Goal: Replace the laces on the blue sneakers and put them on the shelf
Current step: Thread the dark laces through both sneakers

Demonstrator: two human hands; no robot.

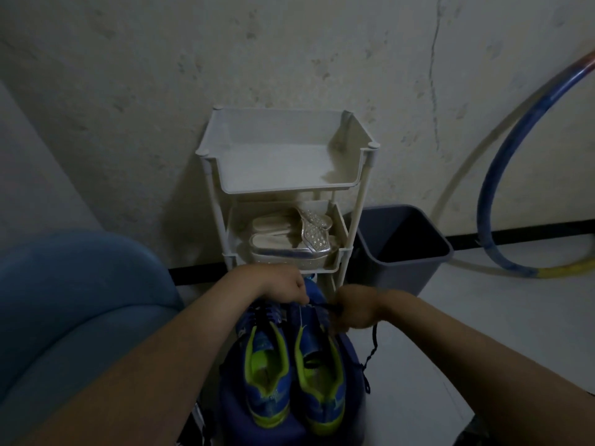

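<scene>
A stained wall backs a white shelf (280,165), and just before its foot the two blue sneakers (267,365) sit side by side, heels toward the camera, on what looks like a blue bag (231,397). The left hand (285,284) pinches and the right hand (352,309) grips a dark lace (322,305) stretched over the right sneaker's toe end. So lacing seems under way, and next a lace end likely needs feeding through an eyelet; no brand or writing is legible.
</scene>
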